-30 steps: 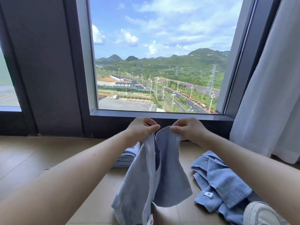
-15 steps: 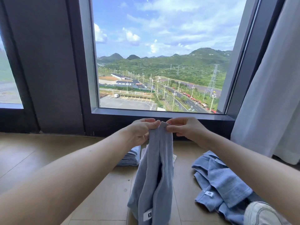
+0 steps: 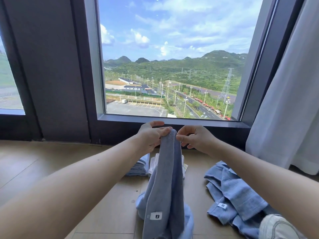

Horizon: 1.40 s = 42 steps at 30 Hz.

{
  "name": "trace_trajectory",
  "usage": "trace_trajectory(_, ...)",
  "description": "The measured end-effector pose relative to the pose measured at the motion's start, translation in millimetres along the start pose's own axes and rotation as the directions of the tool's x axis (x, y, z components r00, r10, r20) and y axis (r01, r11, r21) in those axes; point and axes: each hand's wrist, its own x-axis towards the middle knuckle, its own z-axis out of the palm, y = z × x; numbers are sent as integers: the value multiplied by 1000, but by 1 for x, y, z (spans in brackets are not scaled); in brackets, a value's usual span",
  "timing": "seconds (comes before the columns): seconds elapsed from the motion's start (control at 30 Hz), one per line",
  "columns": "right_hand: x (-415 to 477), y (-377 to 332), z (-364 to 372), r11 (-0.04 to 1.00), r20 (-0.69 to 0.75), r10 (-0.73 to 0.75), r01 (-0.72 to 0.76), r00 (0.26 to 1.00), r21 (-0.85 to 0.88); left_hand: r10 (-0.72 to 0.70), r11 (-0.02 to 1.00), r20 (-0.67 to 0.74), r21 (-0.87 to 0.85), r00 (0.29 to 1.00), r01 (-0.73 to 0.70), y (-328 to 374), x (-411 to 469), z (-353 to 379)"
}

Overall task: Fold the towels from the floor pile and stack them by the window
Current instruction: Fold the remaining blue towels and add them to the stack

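A grey-blue towel [image 3: 165,178] with a small white label hangs folded lengthwise in front of me, its lower end bunched on the wooden floor. My left hand [image 3: 151,137] pinches its gathered top corners. Just to the right, my right hand [image 3: 195,138] has thumb and fingertips pinched at the towel's top right edge. Behind the hanging towel, a stack of folded blue towels [image 3: 139,167] lies under the window, with a folded white stack [image 3: 153,163] beside it. The loose pile of blue towels [image 3: 233,192] lies on the floor at my right.
The dark window sill [image 3: 172,120] runs just behind my hands. A white curtain [image 3: 284,100] hangs at the right, reaching the floor. A light shoe [image 3: 276,226] shows at the bottom right corner. Bare wooden floor [image 3: 43,166] stretches left.
The towel hung spread between both hands; the two top corners have come together and now sit in the left hand's pinch. The towel hangs narrower, its bottom resting on the floor.
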Motion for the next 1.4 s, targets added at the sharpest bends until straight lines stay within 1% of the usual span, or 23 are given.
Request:
trace_trajectory(0.07,1,2,1,1000,-17,-10,10,1000,-11,16,1000,27,8,1000,-16,1,-1,0)
trace_trajectory(0.2,5,6,0,995,-116,-52,41,992,-96,37,999,51,-6,998,-37,3,-1,-1)
trace_trajectory(0.27,5,7,-1,993,-82,-42,32,996,-115,41,999,70,11,997,-42,4,-2,-2)
trace_trajectory(0.37,5,9,-1,969,-34,-30,21,999,-247,50,998,101,20,994,-52,5,-3,-1)
trace_trajectory(0.43,4,12,0,947,-6,29,-29,1000,-319,63,998,114,-17,991,-61,6,-5,0)
trace_trajectory(0.53,4,18,-2,890,59,160,-118,985,-441,93,993,123,-83,988,-83,11,-5,1)
trace_trajectory(0.57,3,20,-3,875,45,174,-133,984,-466,103,993,108,-65,989,-96,12,-4,0)
trace_trajectory(0.6,3,22,-5,873,6,169,-147,986,-466,115,993,76,-1,990,-115,12,-3,-1)
trace_trajectory(0.67,2,23,-9,904,-93,129,-156,987,-398,159,964,-21,218,987,-150,8,3,-5)
trace_trajectory(0.73,3,20,-11,941,-152,81,-126,985,-315,211,878,-75,453,975,-155,3,5,-7)
trace_trajectory(0.8,2,16,-11,955,-153,52,-94,987,-283,252,773,-33,607,967,-181,0,4,-4)
trace_trajectory(0.87,2,14,-10,952,-153,27,-72,988,-296,276,648,102,714,956,-263,1,-3,0)
trace_trajectory(0.93,0,14,-10,948,-147,-10,-37,989,-317,301,436,268,815,915,-382,-1,-6,4)
trace_trajectory(0.97,0,15,-10,945,-141,-26,-22,990,-327,317,355,326,830,890,-431,-3,-7,6)
trace_trajectory(1.0,-1,16,-9,942,-136,-35,-13,990,-334,333,329,350,827,876,-456,-5,-7,7)
trace_trajectory(1.03,-1,16,-9,941,-134,-40,-7,990,-338,349,363,339,810,873,-460,-6,-6,8)
trace_trajectory(1.13,-2,20,-8,930,-103,-12,-27,995,-368,413,591,242,662,878,-461,0,-6,11)
trace_trajectory(1.2,-3,26,-7,902,-62,61,-82,996,-424,437,739,152,502,886,-450,9,-8,12)
trace_trajectory(1.23,-3,30,-6,881,-51,114,-124,992,-456,443,778,101,451,891,-438,13,-7,12)
trace_trajectory(1.27,-3,34,-7,857,-59,168,-176,984,-484,450,783,45,461,892,-418,16,-6,10)
trace_trajectory(1.3,-3,37,-9,833,-83,212,-224,974,-505,450,759,-17,534,893,-372,18,-4,7)
trace_trajectory(1.37,-3,37,-15,802,-169,243,-296,955,-519,422,666,-153,721,893,-191,16,1,-4)
trace_trajectory(1.4,-3,35,-18,801,-223,231,-315,947,-508,396,621,-201,777,896,-100,15,3,-9)
